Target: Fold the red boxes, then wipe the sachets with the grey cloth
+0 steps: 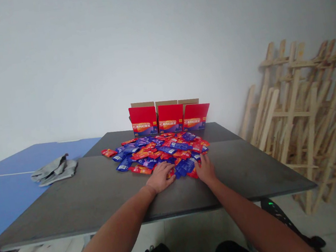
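A loose heap of red and blue sachets (158, 150) lies spread over the dark table. My left hand (160, 177) rests at the near edge of the heap, its fingers stretched forward over a red sachet. On the other side, my right hand (205, 169) touches the heap's near right edge, with thumb and fingers apart beside a red sachet (193, 174). Between the two hands are several blue sachets (185, 166). Neither hand is visibly closed around a sachet. Behind the heap stand three red boxes in a row: left (143, 121), middle (170, 118) and right (196, 116), their flaps raised.
The dark table (109, 195) has its near edge just before my body. At the left, grey gloves (54, 170) lie across its border with a blue table (5, 184). Wooden frames (302, 112) lean against the wall at the right.
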{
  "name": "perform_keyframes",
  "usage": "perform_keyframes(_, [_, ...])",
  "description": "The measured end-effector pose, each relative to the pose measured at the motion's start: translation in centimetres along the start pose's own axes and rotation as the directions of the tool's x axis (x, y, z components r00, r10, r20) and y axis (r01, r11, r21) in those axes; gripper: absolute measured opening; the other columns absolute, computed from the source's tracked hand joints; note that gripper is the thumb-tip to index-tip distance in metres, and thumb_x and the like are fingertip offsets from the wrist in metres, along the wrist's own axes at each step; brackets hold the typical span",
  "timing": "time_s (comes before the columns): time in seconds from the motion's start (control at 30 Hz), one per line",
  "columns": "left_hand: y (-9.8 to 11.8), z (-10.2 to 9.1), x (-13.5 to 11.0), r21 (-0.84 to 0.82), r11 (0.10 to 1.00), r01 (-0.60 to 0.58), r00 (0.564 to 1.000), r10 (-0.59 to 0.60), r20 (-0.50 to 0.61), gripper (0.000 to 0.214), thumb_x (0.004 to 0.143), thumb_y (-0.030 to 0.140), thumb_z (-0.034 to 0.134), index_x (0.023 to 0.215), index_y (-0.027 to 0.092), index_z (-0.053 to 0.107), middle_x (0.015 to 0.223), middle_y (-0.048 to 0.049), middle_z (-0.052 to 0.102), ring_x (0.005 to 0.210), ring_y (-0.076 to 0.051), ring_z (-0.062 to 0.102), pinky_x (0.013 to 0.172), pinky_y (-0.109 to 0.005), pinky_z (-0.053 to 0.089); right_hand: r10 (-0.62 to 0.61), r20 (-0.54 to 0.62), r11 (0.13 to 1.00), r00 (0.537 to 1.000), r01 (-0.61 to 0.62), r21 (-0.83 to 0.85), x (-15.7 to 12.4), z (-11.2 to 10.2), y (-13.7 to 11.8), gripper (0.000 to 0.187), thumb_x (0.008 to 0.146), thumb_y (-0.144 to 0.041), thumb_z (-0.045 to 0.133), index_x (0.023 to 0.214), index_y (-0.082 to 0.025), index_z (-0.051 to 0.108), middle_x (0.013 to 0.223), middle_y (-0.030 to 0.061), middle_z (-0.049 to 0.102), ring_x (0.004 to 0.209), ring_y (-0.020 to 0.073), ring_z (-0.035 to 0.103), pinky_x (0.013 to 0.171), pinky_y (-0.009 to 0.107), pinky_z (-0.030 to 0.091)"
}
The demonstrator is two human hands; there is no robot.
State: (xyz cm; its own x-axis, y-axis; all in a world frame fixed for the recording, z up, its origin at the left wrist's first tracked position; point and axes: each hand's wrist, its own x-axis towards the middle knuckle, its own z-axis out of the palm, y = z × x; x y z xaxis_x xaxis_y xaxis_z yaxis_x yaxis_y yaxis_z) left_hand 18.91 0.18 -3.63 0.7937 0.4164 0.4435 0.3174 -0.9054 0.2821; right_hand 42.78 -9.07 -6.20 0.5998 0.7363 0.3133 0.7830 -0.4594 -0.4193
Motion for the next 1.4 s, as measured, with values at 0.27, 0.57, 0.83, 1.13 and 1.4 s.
perform_keyframes(0.27, [0.1,-0.1,-0.2,0.035,0.994,0.107,0.979,-0.099,-0.18,0.033,0.081,0.016,0.049,0.109,0.018,0.066,0.114,-0.012,0.062,0.113,-0.025,0.052,0.104,-0.044,0.039,-0.375,0.104,0.924,0.921,0.381,-0.039,-2.8,-0.7,-1.6,0.068,0.09,-0.052,0.044,0.146,-0.014,0.036,0.155,0.0142,0.027,0.142,0.0281,0.026,0.116,0.042,0.022])
perform_keyframes(0.57, [-3.5,-4.7,-3.2,-0.085,0.887,0.455,0.884,-0.461,-0.076,0.026,0.08,0.022,0.047,0.093,0.019,0.07,0.085,-0.0068,0.069,0.082,-0.021,0.062,0.073,-0.03,0.048,-0.4,0.196,0.911,0.895,0.412,-0.022,-2.9,-0.8,-1.5,0.072,0.087,-0.06,0.047,0.143,-0.014,0.042,0.153,0.014,0.033,0.142,0.0281,0.028,0.116,0.042,0.021])
perform_keyframes(0.83, [-15.8,-14.1,-11.1,0.163,0.393,0.905,0.425,-0.854,-0.299,0.037,0.085,0.029,0.041,0.106,0.014,0.068,0.111,-0.0183,0.066,0.104,-0.03,0.061,0.087,-0.037,0.046,-0.437,0.152,0.896,0.886,0.443,-0.006,-2.9,-0.2,-1.0,0.071,0.087,-0.059,0.048,0.141,-0.013,0.044,0.149,0.0172,0.038,0.138,0.0317,0.034,0.114,0.047,0.026])
perform_keyframes(1.13, [-22.0,-17.2,-14.7,0.139,0.119,0.983,0.168,-0.888,-0.429,0.053,0.081,0.039,0.049,0.129,0.021,0.061,0.153,-0.0164,0.031,0.137,-0.042,0.029,0.104,-0.059,0.031,-0.466,0.06,0.885,0.883,0.466,0.005,-2.8,0.6,0.6,0.068,0.086,-0.057,0.048,0.138,-0.012,0.046,0.146,0.0171,0.042,0.135,0.0315,0.04,0.111,0.048,0.033])
perform_keyframes(1.4, [-23.8,-17.2,-14.9,0.201,0.046,0.978,0.129,-0.897,-0.422,0.055,0.083,0.043,0.044,0.121,0.009,0.063,0.137,-0.0255,0.049,0.131,-0.041,0.039,0.102,-0.057,0.033,-0.456,0.065,0.889,0.888,0.458,-0.014,-2.8,0.7,1.5,0.062,0.09,-0.055,0.043,0.134,-0.013,0.049,0.145,0.0163,0.043,0.132,0.0316,0.043,0.11,0.049,0.037])
